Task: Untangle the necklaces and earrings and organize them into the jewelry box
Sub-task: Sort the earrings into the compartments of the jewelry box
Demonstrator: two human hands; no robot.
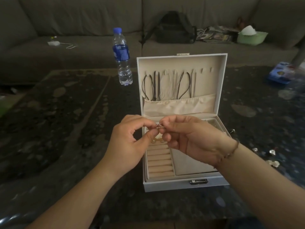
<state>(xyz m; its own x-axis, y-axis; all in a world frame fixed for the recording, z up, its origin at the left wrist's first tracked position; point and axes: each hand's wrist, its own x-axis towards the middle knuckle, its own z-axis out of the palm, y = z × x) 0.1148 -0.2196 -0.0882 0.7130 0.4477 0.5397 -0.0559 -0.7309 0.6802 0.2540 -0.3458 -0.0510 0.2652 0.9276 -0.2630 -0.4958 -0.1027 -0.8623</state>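
A white jewelry box (184,185) stands open on the dark table, lid upright. Several necklaces (166,85) hang from hooks inside the lid above a cream pocket. My left hand (130,142) and my right hand (193,138) meet over the box's back edge, both pinching a small sparkly hoop earring pair (159,126) between fingertips. Small gold earrings (158,140) lie in the upper slots of the cushioned ring rows (160,164). Loose shiny earrings (272,156) lie on the table to the right of the box.
A water bottle (122,57) stands left of the lid. A grey sofa (82,47) behind holds a black bag (175,28), magazines and a green tissue box (251,36). A blue package (280,74) lies at the far right.
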